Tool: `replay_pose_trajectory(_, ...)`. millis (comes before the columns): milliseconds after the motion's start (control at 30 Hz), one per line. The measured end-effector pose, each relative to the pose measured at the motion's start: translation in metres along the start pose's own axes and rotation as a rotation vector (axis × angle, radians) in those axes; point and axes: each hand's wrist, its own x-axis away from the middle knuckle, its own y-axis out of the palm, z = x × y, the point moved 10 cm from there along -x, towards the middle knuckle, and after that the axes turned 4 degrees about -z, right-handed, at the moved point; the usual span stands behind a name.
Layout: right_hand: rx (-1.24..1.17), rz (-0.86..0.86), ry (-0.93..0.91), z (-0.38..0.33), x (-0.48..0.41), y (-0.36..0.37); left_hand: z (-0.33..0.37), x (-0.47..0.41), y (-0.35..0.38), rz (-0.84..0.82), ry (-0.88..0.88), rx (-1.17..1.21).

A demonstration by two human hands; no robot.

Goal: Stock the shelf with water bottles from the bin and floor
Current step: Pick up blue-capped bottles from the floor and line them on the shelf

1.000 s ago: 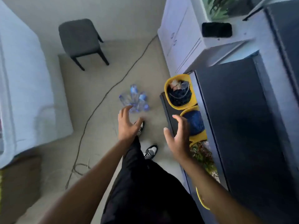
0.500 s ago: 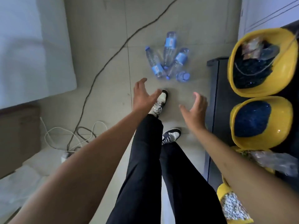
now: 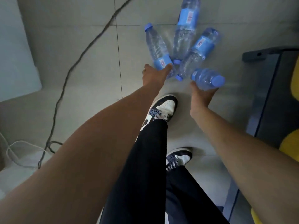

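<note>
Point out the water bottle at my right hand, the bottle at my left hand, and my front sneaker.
Clear plastic water bottle, cap facing camera (image 3: pixel 203 78): head view, clear shoulder.
Leftmost clear plastic bottle, blue label (image 3: pixel 156 46): head view, clear body.
Black-and-white sneaker (image 3: pixel 167 105): head view, white toe.

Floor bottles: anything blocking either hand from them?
Nothing visible. The left hand touches the leftmost bottle at its label; the right hand grips the near bottle. The front shoe stands short of them.
</note>
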Motion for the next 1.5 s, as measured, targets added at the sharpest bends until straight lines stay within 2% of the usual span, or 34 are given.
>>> replay_pose_trajectory(67,-0.084,0.059,-0.039,-0.004,-0.009,0.002,-0.003,-0.011,0.007,-0.017,-0.049,0.099)
replay_pose_trajectory(167,-0.063,0.086,-0.054,-0.007,-0.009,-0.005,-0.007,-0.016,0.013,-0.023,-0.066,0.241)
replay_pose_trajectory(367,-0.018,0.050,-0.092,-0.023,0.014,-0.022,-0.012,0.007,-0.002,-0.001,-0.100,0.385)
replay_pose_trajectory(533,0.029,-0.076,-0.131,-0.075,0.062,-0.037,-0.017,0.072,-0.044,-0.028,-0.130,0.494)
replay_pose_trajectory(700,0.022,-0.252,-0.188,-0.167,0.130,-0.060,0.017,0.184,-0.093,-0.102,-0.071,0.655)
replay_pose_trajectory(933,0.163,-0.467,-0.311,-0.345,0.254,-0.127,0.136,0.358,-0.170,-0.245,0.185,0.677)
replay_pose_trajectory(1067,0.078,-0.534,-0.475,-0.457,0.337,-0.185,0.233,0.473,-0.207,-0.339,0.382,0.618)
replay_pose_trajectory(1200,-0.013,-0.562,-0.566,-0.538,0.415,-0.246,0.310,0.589,-0.222,-0.462,0.586,0.544)
replay_pose_trajectory(1367,-0.310,-0.439,-0.651,-0.609,0.487,-0.343,0.366,0.723,-0.223,-0.607,0.764,0.472)
replay_pose_trajectory(1500,-0.594,-0.261,-0.675,-0.621,0.527,-0.421,0.387,0.815,-0.195,-0.784,0.882,0.370)
